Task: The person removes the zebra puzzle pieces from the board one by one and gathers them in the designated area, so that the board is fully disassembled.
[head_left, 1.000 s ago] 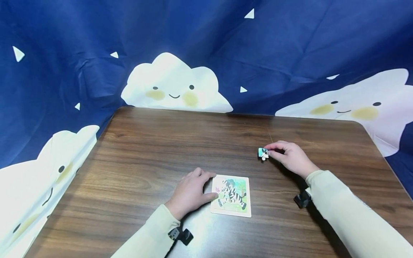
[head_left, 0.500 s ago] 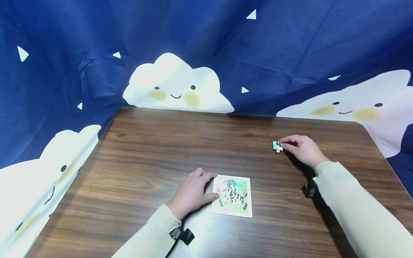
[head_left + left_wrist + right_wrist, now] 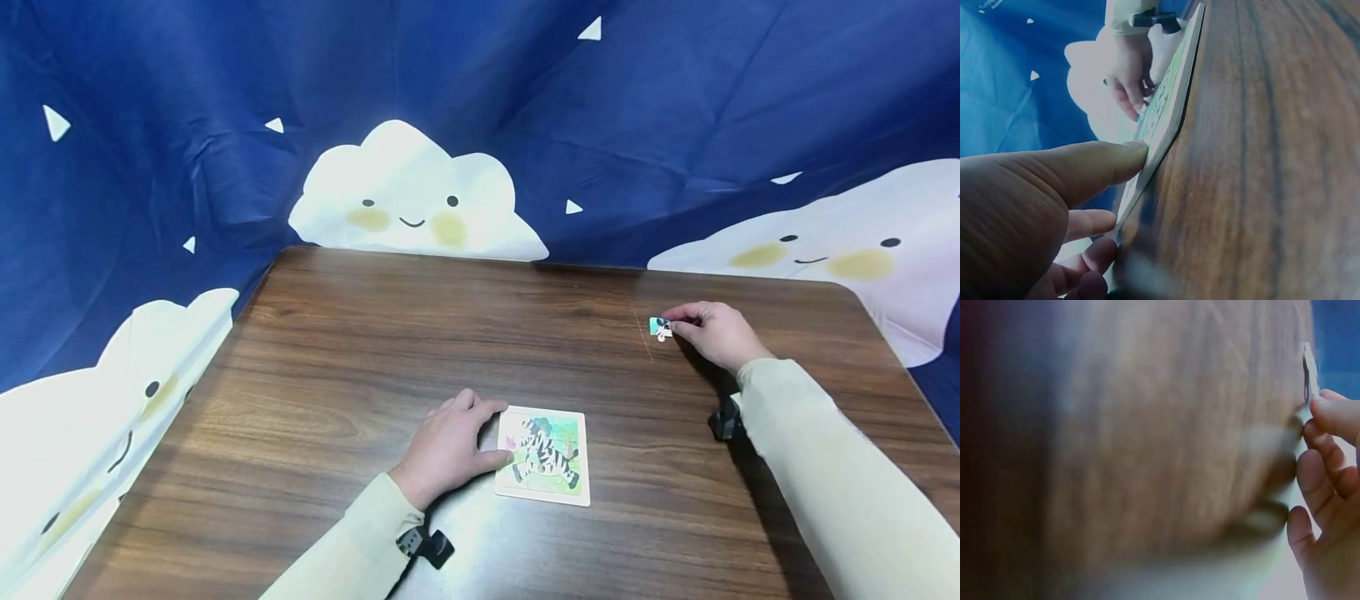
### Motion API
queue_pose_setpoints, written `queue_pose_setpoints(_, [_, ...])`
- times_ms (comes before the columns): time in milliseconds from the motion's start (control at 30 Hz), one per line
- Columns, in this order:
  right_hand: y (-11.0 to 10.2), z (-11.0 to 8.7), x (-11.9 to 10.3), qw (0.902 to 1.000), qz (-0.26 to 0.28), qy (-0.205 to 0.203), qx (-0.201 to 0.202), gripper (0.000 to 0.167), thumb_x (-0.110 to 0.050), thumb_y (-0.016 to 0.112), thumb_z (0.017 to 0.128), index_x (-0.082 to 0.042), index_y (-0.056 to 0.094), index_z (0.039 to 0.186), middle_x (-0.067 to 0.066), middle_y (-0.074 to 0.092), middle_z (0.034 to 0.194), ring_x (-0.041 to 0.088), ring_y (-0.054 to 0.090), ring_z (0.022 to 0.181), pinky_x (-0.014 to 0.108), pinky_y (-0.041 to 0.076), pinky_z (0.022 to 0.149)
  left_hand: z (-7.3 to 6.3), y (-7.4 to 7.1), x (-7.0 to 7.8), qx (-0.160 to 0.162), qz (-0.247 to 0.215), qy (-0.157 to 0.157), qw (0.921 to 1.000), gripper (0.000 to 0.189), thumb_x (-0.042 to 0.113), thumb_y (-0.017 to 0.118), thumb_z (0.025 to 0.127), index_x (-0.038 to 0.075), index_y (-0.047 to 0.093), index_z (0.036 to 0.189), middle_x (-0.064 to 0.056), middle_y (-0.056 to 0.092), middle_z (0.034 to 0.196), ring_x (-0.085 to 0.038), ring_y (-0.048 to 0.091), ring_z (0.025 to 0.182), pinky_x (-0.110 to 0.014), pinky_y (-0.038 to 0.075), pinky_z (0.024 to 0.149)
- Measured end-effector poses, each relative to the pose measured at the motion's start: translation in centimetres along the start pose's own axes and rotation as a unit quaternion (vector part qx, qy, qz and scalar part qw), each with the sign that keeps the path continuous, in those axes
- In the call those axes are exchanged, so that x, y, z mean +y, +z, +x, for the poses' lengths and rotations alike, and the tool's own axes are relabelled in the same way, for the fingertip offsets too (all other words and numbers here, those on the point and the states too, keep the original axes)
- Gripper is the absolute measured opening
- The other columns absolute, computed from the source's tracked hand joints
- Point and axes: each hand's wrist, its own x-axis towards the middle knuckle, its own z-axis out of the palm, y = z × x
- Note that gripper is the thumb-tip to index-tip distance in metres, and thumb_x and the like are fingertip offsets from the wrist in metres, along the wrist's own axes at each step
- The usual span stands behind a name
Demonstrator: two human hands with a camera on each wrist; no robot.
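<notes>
At the right of the head view, my right hand (image 3: 717,337) pinches a small puzzle piece (image 3: 660,327) between thumb and fingers. Turquoise, black and white colours show on the piece. From the right wrist, the piece (image 3: 1310,372) appears edge-on beyond the thumb tip, close to the tabletop. A square jigsaw puzzle (image 3: 543,455) with a running zebra lies flat nearer the front. My left hand (image 3: 450,446) rests at its left side, thumb pressing the left edge and index finger at the far left corner. In the left wrist view the thumb (image 3: 1124,159) lies straight against the puzzle's edge.
The brown wooden table (image 3: 360,350) has rounded far corners. Behind it hangs a blue curtain (image 3: 465,75) with smiling white clouds, also running along the left side. Each wrist carries a small black camera (image 3: 427,546).
My right hand has moved away from the puzzle, to the right and toward the far edge, with the puzzle piece still pinched. The left hand has stayed at the puzzle's edge.
</notes>
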Motion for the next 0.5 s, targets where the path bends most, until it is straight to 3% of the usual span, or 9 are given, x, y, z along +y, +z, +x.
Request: queue_pose_setpoints(500, [-0.3, 0.71, 0.34, 0.9993, -0.025, 0.013, -0.023, 0.029, -0.016, 0.059, 0.101, 0.001, 0.069, 0.121, 0.031, 0.06, 0.127, 0.05, 0.052, 0.121, 0.064, 0.037, 0.099, -0.05, 0.03, -0.02, 0.002, 0.006, 0.001, 1.0, 0.064, 0.051, 0.08, 0.077, 0.021, 0.065, 0.132, 0.004, 0.053, 0.094, -0.013, 0.051, 0.078, -0.035, 0.043, 0.074])
